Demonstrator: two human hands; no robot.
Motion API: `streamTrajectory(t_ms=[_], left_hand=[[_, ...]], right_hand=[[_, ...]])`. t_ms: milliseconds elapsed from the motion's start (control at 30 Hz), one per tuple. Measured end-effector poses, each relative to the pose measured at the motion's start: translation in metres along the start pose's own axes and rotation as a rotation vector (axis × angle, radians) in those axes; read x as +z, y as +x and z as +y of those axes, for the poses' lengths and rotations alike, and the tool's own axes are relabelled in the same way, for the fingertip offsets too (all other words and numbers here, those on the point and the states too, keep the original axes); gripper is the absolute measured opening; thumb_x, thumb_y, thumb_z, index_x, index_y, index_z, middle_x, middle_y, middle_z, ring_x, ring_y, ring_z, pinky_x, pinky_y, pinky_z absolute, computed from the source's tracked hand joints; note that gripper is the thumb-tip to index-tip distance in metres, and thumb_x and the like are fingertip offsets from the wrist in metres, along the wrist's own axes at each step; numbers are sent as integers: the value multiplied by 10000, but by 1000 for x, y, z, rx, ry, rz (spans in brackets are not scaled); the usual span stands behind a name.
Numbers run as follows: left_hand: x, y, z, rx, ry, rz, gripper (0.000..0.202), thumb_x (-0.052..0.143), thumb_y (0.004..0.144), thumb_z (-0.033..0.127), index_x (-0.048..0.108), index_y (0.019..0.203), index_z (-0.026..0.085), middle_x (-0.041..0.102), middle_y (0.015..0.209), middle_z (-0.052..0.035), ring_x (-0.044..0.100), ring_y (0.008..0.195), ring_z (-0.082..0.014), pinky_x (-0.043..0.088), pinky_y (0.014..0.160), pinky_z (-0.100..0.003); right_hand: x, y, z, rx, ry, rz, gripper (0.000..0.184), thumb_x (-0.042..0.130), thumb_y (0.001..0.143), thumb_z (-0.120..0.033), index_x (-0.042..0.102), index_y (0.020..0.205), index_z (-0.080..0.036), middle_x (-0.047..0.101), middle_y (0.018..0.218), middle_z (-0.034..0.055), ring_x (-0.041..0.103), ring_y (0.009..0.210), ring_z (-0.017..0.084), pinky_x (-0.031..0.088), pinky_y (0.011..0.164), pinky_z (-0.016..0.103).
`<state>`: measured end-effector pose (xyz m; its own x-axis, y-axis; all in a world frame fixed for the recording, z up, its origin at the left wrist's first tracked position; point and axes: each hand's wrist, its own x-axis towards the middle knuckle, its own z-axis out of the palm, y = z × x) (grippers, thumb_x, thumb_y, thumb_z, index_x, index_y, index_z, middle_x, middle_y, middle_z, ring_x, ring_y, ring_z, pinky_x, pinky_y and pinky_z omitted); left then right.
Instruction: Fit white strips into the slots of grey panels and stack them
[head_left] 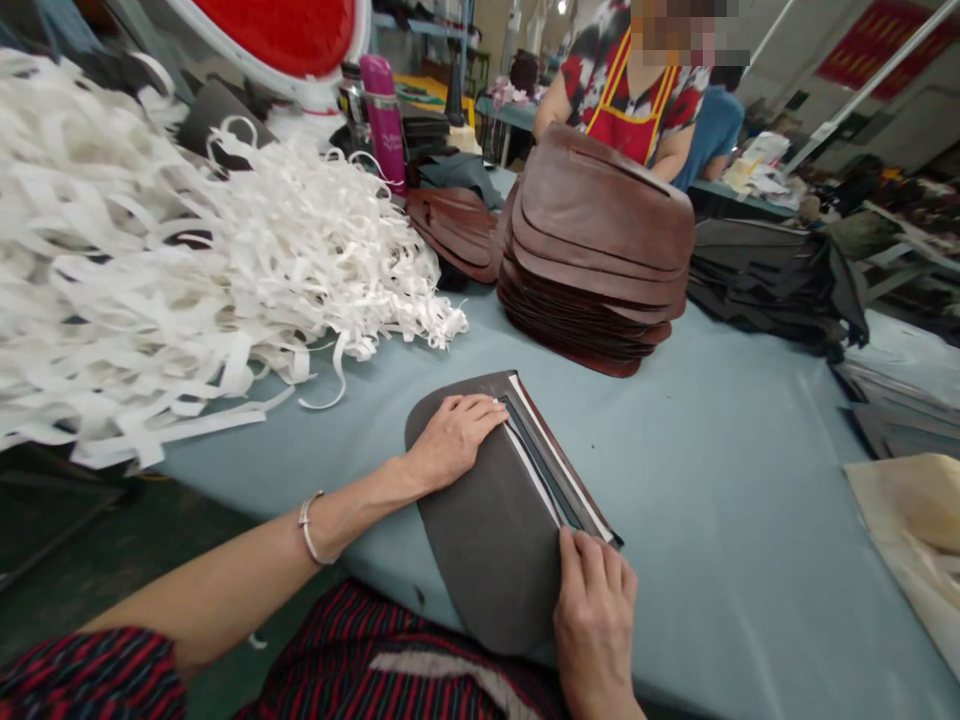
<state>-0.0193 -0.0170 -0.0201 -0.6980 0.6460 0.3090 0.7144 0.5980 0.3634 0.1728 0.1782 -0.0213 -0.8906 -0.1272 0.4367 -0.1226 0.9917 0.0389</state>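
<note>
A dark grey, rounded leather panel (491, 540) lies on the blue-grey table (720, 480) in front of me. A zipper with white tape strips (551, 470) runs along its right edge. My left hand (454, 438) rests flat on the panel's far end, fingers stretched toward the zipper. My right hand (596, 610) presses on the near end of the zipper, fingers together on the tape.
A big heap of white strips (172, 270) fills the left. A stack of brown leather panels (600, 260) stands mid-table, with dark pieces (772, 280) to the right. A pink bottle (384, 120) stands behind. A person in a red apron (630, 90) works opposite.
</note>
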Motion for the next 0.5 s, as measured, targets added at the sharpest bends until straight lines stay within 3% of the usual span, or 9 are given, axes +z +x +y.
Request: streamTrajectory(t_ms=[167, 367, 500], left_hand=[[-1, 0, 0, -1, 2, 4, 419, 368, 904, 61, 515, 1264, 216, 547, 1322, -37, 428, 1260, -201, 316, 1025, -386], [-1, -1, 0, -3, -2, 6, 362, 357, 913, 70, 524, 1214, 180, 543, 1320, -54, 420, 1266, -200, 305, 1045, -382], [-4, 1, -2, 21, 48, -26, 409, 378, 904, 69, 479, 1282, 189, 528, 1334, -53, 411, 1262, -213, 312, 1028, -391]], right_hand=[[7, 24, -3, 173, 31, -6, 140, 478, 895, -132, 572, 994, -161, 591, 876, 86, 493, 848, 254, 376, 735, 390], [30, 74, -16, 204, 97, -64, 195, 483, 895, -154, 562, 1073, -140, 588, 947, 100, 482, 868, 259, 353, 733, 376], [48, 103, -29, 196, 121, -80, 239, 468, 890, -127, 567, 1107, -137, 582, 979, 105, 480, 906, 267, 346, 756, 383]])
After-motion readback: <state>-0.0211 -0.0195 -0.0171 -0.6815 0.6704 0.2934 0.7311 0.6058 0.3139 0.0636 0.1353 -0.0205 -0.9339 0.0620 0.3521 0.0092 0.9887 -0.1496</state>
